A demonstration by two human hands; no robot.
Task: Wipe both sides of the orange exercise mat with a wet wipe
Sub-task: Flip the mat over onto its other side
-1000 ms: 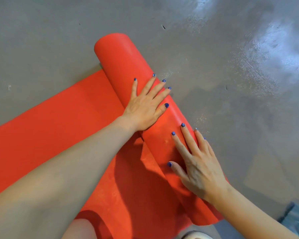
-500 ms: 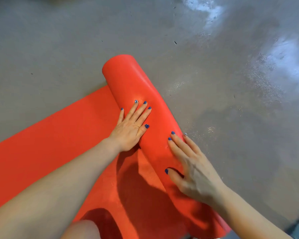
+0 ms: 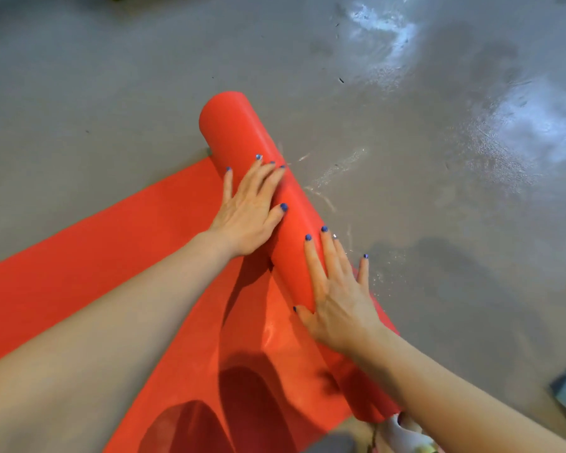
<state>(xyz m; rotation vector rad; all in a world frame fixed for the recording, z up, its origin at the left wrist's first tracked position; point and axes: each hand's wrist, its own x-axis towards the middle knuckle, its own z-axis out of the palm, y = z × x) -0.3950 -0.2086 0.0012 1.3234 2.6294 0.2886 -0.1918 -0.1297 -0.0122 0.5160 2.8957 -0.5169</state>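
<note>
Both hands flat, fingers straight, nothing gripped: left hand [image 3: 250,212] and right hand [image 3: 339,299] press palms down on the rolled section of the orange rubbery exercise mat [image 3: 79,256] (blue nail polish). Unrolled part lies flat on the glossy grey floor [image 3: 438,223], extending left.

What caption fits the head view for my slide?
Both hands, left and right, press flat on the rolled part of an orange mat on a grey floor.
</note>
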